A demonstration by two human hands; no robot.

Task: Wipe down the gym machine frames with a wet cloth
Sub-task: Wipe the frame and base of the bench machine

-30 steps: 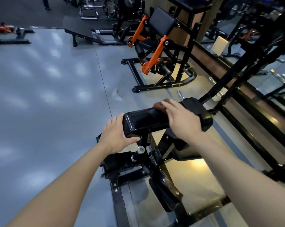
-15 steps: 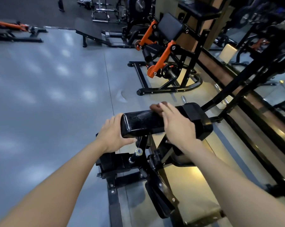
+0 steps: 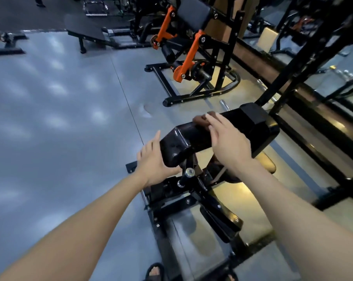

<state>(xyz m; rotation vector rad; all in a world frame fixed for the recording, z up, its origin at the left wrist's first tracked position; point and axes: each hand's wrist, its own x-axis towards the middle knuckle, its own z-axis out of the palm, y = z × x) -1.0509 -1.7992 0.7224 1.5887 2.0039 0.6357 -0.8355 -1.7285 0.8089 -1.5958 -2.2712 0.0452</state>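
Observation:
A black padded bar (image 3: 250, 122) tops the black machine frame (image 3: 171, 201) in front of me. A dark brown cloth (image 3: 200, 119) lies on the pad's top. My right hand (image 3: 226, 140) presses it down with straight fingers, and most of the cloth is hidden under them. My left hand (image 3: 153, 165) is at the pad's left end, fingers straight up beside the end face, thumb reaching under the pad. A steel-tipped pin (image 3: 188, 173) sticks out just below the pad.
An orange and black machine (image 3: 191, 57) stands behind the pad. Black rack uprights (image 3: 305, 57) and a mirrored wall run along the right. A low black bench (image 3: 84, 31) is at the back. Grey floor (image 3: 60, 118) spreads left. My sandalled foot (image 3: 155, 271) is at the bottom edge.
My left hand has loosened from wrapping the pad's end; its fingers now stand straight. My right hand stays on the cloth at about the same spot on the pad.

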